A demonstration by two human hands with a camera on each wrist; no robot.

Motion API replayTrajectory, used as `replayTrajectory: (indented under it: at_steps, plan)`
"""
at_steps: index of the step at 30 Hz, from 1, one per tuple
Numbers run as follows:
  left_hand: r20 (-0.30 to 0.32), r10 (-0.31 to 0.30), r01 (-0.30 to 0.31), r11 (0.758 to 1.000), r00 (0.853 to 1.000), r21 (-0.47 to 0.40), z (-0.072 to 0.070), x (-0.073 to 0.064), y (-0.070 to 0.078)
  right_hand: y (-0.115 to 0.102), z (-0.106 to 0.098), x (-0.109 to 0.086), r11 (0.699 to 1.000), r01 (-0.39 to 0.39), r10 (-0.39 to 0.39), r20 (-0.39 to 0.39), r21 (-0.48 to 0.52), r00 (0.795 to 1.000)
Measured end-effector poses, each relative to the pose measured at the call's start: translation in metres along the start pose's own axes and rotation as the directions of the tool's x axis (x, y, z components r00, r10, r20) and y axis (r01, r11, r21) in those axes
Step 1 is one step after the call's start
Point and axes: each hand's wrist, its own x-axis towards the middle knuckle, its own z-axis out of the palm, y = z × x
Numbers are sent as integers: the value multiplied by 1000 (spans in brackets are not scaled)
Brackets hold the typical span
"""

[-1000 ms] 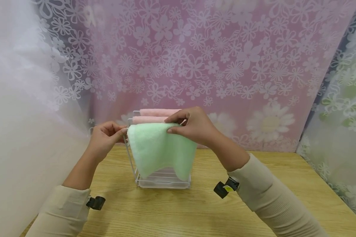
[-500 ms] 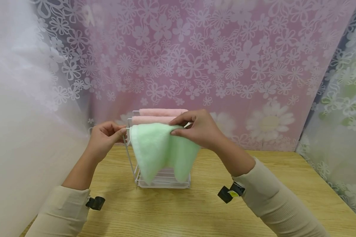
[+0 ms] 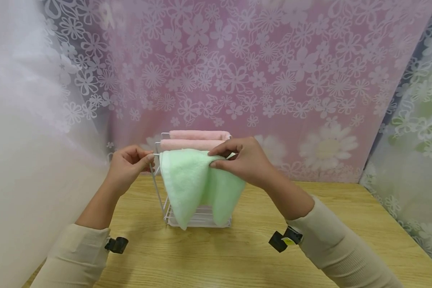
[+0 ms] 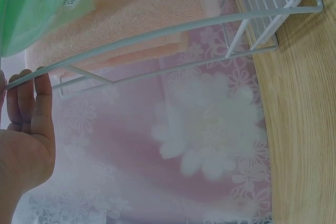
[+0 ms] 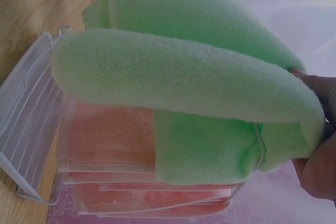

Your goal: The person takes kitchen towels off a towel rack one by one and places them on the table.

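Towel (image 3: 181, 180), the green one, is the bit that has changed here: over the last second it's crept a little toward the right side of the wire rack (image 4: 241, 17), so there's now a short bare stretch of the rack's front rod between its left edge and the left hand (image 3: 131, 166). The right hand (image 3: 244, 162) has gone the same way, and it's got the towel's top edge in a snug pinch, thumb in front and forefinger over the top, basically no gap apart from the cloth itself. Left hand looks parked: thumb and fingertips pinched on the rack's front left corner, same spot as a moment ago. Towel's still draped over the front rod, but the fold down its middle has got deeper and the front left corner dangles lower, down over the front lip of the rack's bottom tray (image 3: 201, 224). To me that says the cloth is being drawn sideways along the rod while the other hand steadies the frame, and it's bunched rather than lying smooth at this point. Pink towels (image 3: 192, 145) on the rods further back on the rack look undisturbed. Can't really tell how the right hand's other fingers sit.
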Motion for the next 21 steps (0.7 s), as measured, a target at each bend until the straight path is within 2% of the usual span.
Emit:
replayTrajectory:
  at_steps: [11, 21]
  plan:
    - [1, 1, -1, 1000, 1000, 0, 1, 1, 1, 5, 2, -9, 998, -38, 39, -14, 45, 999]
    - [-1, -5, 5, 1000, 1000, 2, 1, 0, 2, 6, 4, -19, 997, -37, 39, -16, 74, 999]
